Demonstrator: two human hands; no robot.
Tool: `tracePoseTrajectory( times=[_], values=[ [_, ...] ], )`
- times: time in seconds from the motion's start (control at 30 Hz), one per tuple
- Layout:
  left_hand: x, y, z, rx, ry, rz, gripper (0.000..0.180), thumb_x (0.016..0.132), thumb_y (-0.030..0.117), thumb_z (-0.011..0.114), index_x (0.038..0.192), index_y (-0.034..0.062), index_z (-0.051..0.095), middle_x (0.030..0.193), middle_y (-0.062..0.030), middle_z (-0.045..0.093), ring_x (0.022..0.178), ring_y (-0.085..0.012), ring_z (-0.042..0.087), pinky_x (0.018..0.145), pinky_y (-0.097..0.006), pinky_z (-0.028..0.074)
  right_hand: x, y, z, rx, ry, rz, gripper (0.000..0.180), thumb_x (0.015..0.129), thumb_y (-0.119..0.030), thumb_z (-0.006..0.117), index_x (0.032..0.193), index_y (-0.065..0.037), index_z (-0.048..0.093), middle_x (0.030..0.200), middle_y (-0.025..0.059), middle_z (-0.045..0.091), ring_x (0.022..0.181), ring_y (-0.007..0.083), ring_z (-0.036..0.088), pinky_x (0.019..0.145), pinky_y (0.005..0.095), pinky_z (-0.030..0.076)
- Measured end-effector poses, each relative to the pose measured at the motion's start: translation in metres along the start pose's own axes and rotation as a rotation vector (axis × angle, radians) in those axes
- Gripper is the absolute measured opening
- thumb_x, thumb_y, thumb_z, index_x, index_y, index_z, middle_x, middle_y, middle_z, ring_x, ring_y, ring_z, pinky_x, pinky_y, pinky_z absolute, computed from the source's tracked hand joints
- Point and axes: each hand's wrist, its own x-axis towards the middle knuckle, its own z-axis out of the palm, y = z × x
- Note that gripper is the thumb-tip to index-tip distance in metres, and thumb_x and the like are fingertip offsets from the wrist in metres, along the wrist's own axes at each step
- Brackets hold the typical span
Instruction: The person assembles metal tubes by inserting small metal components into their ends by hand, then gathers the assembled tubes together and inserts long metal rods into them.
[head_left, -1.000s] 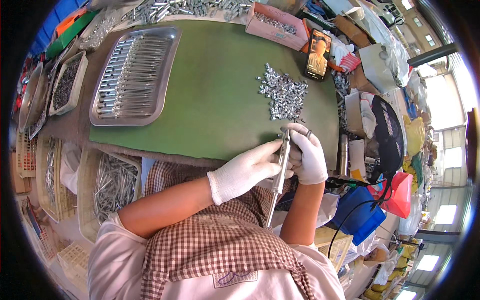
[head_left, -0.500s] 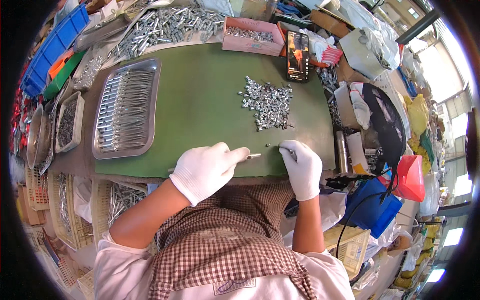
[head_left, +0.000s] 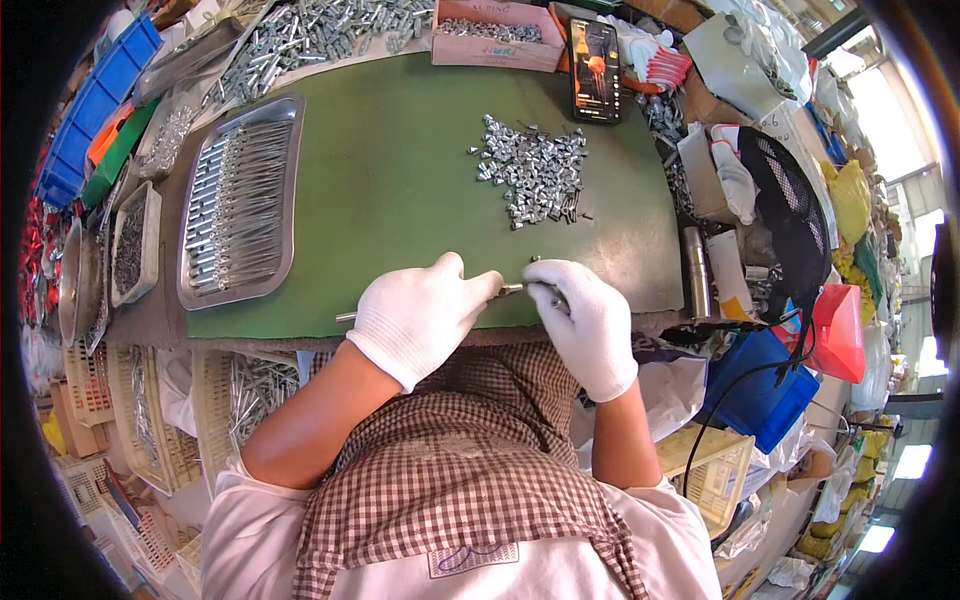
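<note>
My left hand (head_left: 420,315), in a white glove, is closed around a thin metal rod (head_left: 512,288). One end of the rod sticks out past the fingertips and the other shows behind the wrist. Close to the front end, my right hand (head_left: 588,330), also gloved, has its fingers curled together. A small metal piece (head_left: 556,302) shows at its palm; what the fingertips pinch is too small to make out. Beyond the hands, a heap of small silvery metal fittings (head_left: 530,175) lies on the green work mat (head_left: 390,170).
At left a steel tray (head_left: 294,200) holds a row of slim metal rods. Along the back are a pile of metal cylinders (head_left: 320,45), a pink box (head_left: 495,52) of small parts and a phone (head_left: 594,75). A black mesh item (head_left: 780,190) hangs at right.
My right hand has moved left, toward the front end of the rod. The left hand still grips the rod, and the whole view has shifted slightly.
</note>
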Motion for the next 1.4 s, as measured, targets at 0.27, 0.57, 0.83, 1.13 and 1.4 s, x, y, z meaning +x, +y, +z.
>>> tracePoseTrajectory(
  times=[0.27,0.57,0.83,1.13,1.4],
  values=[
    [0.002,0.0,-0.003,-0.032,-0.057,-0.038,0.023,0.094,0.033,0.063,0.115,0.0268,0.068,0.083,-0.0055,0.058,0.064,-0.0255,0.065,0.056,-0.039,0.056,0.001,-0.001,0.016,0.079,-0.052,0.023,0.01,0.082,-0.014,0.076,0.09,-0.01,0.07,0.087,0.0079,0.066,0.073,0.0303,0.066,0.064,0.0372,0.053],
    [0.0,-0.002,-0.002,-0.053,-0.034,-0.025,0.02,0.092,0.031,0.065,0.111,0.0257,0.068,0.083,-0.0051,0.059,0.065,-0.0267,0.066,0.058,-0.04,0.056,0.002,-0.002,0.01,-0.116,-0.092,-0.045,0.02,0.082,-0.021,0.076,0.099,-0.013,0.068,0.1,0.0078,0.063,0.081,0.0308,0.067,0.069,0.0406,0.054],
    [-0.001,0.001,0.003,-0.019,0.068,0.002,0.015,0.09,0.027,0.068,0.104,0.0234,0.069,0.08,-0.0037,0.058,0.062,-0.0248,0.065,0.055,-0.038,0.054,0.009,0.009,0.002,-0.062,-0.146,-0.045,0.016,0.083,-0.019,0.074,0.097,-0.013,0.069,0.094,0.0078,0.063,0.079,0.0317,0.066,0.069,0.0412,0.054],
    [0.001,0.003,0.002,-0.024,0.066,-0.013,0.013,0.09,0.03,0.067,0.103,0.0264,0.069,0.077,-0.0043,0.056,0.057,-0.0252,0.063,0.051,-0.038,0.053,0.013,0.024,0.001,-0.127,-0.071,0.061,0.013,0.085,-0.014,0.07,0.098,-0.012,0.068,0.092,0.0104,0.064,0.079,0.0336,0.065,0.069,0.043,0.053],
    [0.003,0.001,0.0,-0.036,0.03,-0.04,0.016,0.092,0.032,0.066,0.106,0.0285,0.07,0.077,-0.0048,0.058,0.059,-0.0252,0.066,0.053,-0.038,0.055,0.018,0.027,-0.001,-0.263,-0.11,0.035,0.009,0.087,-0.014,0.067,0.096,-0.012,0.067,0.09,0.0112,0.062,0.081,0.0346,0.065,0.072,0.0446,0.053]
  ],
)
